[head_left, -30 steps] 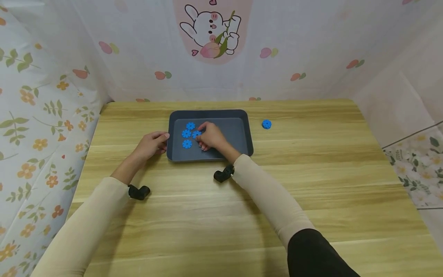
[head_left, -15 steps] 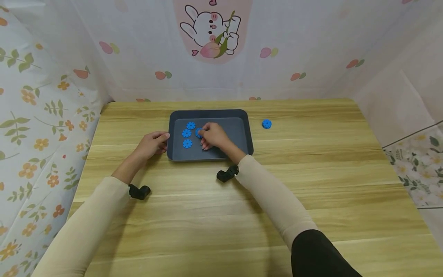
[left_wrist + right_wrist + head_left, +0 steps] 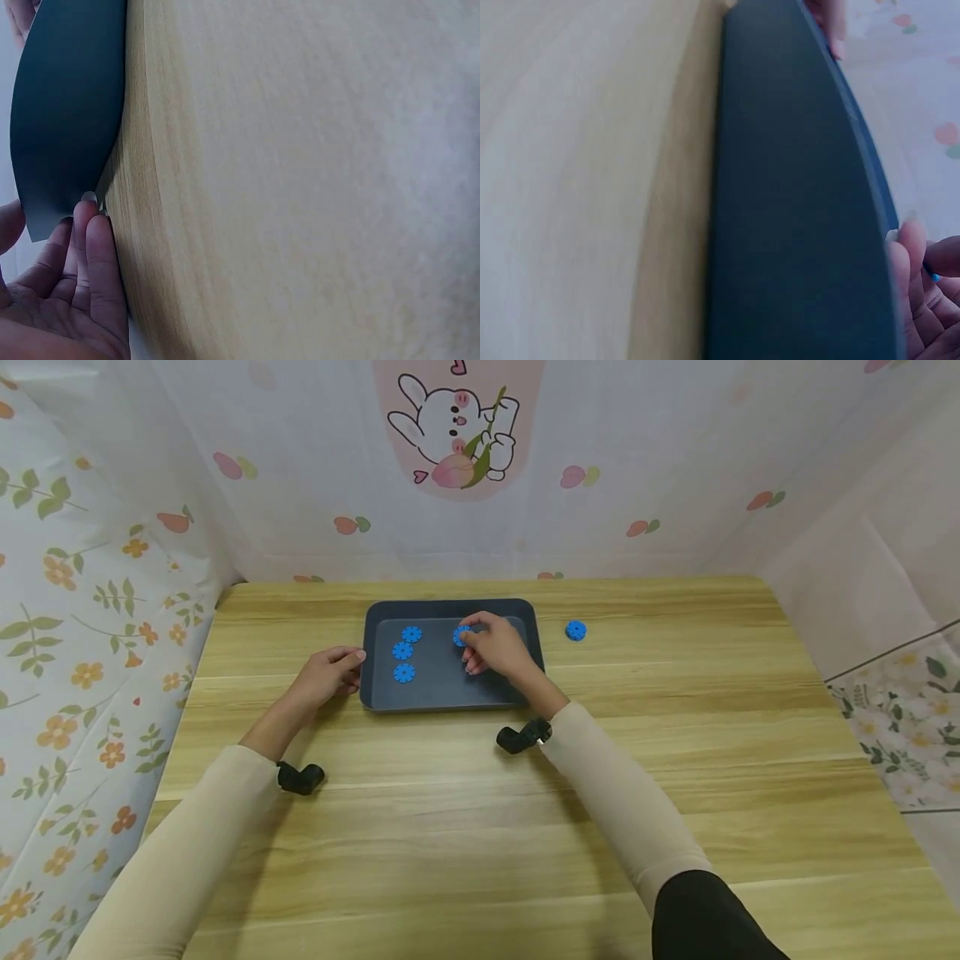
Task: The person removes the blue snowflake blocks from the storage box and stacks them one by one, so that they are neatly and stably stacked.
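A dark grey rectangular tray (image 3: 442, 692) lies on the table. My left hand (image 3: 328, 675) holds the tray's left side, thumb at the rim and fingers against the outer wall (image 3: 71, 112), as the left wrist view shows. Over the right half of the tray, my right hand (image 3: 501, 647) pinches a blue notched disc (image 3: 461, 636) between thumb and forefinger. In the right wrist view the tray wall hides most of that disc; only a sliver of blue (image 3: 934, 277) shows. Three similar discs lie in the tray's left part: an upper one (image 3: 412, 634), a middle one (image 3: 402, 651) and a lower one (image 3: 404, 673).
Right of the tray, on the wood-grain table (image 3: 420, 843), sits a small pile of blue discs (image 3: 576, 630); how many is unclear. A printed curtain (image 3: 300, 460) hangs behind the table, and a floral one (image 3: 82, 635) on the left.
My right hand has drawn one blue disc away from the group on the left and carried it rightward across the tray. The left hand and the tray stay in place.
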Tool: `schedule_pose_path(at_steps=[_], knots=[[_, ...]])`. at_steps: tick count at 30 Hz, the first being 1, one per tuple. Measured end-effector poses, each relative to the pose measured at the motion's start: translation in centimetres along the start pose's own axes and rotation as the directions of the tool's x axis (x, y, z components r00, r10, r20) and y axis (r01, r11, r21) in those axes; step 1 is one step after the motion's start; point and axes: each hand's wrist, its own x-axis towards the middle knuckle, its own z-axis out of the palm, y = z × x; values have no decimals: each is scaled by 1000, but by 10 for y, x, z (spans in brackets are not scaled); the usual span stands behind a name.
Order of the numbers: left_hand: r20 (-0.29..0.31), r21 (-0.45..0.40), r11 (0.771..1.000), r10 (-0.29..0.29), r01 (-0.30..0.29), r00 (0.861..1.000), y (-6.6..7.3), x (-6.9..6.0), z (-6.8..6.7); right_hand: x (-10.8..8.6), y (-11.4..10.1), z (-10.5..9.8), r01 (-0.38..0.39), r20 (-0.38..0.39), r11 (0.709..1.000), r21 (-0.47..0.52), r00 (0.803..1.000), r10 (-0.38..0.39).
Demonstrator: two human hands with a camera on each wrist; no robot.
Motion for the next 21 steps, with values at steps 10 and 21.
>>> schedule_pose_path(at_steps=[10,21], knots=[[3,-7,1000,-3,3,1000,-2,-2,-1,-18,7,-44,6,-111,999,48,994,-1],[7,6,1000,-2,1,1000,2,-3,-1,-27,17,-87,24,-226,983,180,974,18]])
